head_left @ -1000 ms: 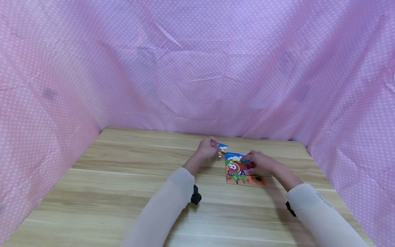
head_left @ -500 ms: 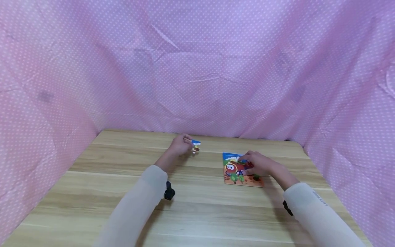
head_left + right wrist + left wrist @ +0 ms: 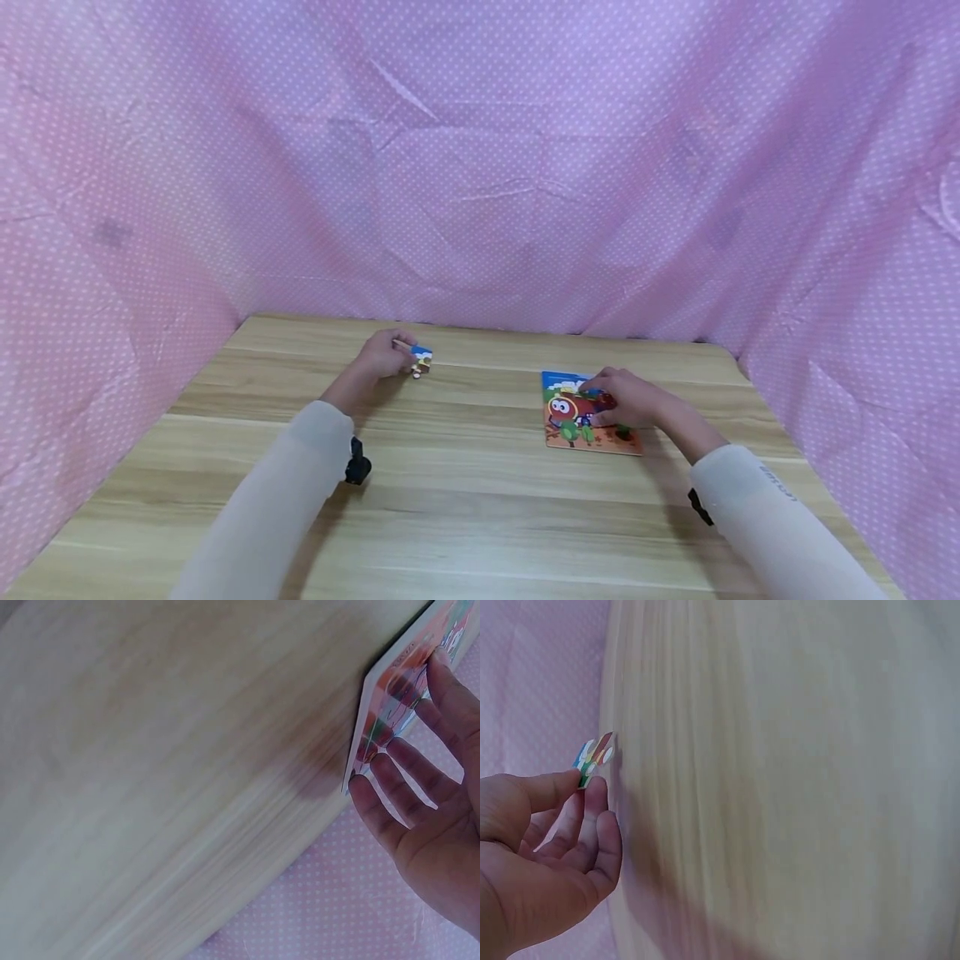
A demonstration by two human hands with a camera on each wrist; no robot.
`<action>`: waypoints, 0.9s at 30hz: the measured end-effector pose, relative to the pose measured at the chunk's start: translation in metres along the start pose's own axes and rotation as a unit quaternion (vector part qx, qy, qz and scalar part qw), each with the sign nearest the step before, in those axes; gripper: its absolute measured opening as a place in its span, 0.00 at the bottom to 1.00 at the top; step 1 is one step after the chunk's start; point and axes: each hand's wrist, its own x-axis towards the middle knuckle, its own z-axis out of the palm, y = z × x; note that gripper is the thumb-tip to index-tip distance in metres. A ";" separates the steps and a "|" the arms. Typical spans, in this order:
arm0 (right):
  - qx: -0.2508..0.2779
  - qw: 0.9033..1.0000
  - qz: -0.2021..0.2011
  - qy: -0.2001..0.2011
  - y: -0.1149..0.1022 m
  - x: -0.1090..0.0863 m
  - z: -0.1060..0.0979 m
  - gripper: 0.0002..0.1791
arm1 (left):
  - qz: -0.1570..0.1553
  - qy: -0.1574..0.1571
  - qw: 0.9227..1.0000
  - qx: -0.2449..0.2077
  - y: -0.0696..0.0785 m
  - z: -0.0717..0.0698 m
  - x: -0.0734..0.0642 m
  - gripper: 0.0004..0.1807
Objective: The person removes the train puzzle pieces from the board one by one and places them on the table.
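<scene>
In the head view my left hand (image 3: 384, 355) pinches a small puzzle piece (image 3: 422, 360) over the far left-middle of the table. The left wrist view shows that piece (image 3: 594, 757), coloured blue, white, red and green, between thumb and fingertips. My right hand (image 3: 628, 398) rests on a square puzzle board (image 3: 558, 435) right of centre, which bears a red cartoon figure with large eyes. Seen from the right wrist, spread, fairly straight fingers touch the board (image 3: 390, 690), and the hand covers part of its picture.
A light wood-grain table (image 3: 480, 500) carries the board. Pink cloth with white dots (image 3: 480, 208) hangs behind the table and along both sides. Dark wrist cameras sit on both wrists, such as the left camera (image 3: 357, 464).
My left hand has moved left along the far part of the table, away from the board, with the puzzle piece in its fingers. The right hand stays on the board.
</scene>
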 end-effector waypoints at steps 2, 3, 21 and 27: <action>-0.001 1.000 -0.001 0.001 0.000 0.000 0.000 0.30 | -0.007 0.000 1.000 0.017 -0.003 -0.006 -0.001 0.17; -0.003 1.000 -0.003 0.001 0.000 0.000 -0.001 0.30 | -0.010 0.002 1.000 0.027 -0.004 -0.009 -0.002 0.16; 0.007 1.000 -0.009 0.012 0.005 -0.002 -0.001 0.33 | -0.003 0.022 0.990 0.138 -0.011 -0.021 -0.007 0.12; 0.009 1.000 0.004 0.026 0.009 -0.006 0.000 0.36 | 0.020 0.051 0.990 0.130 -0.012 -0.017 -0.003 0.15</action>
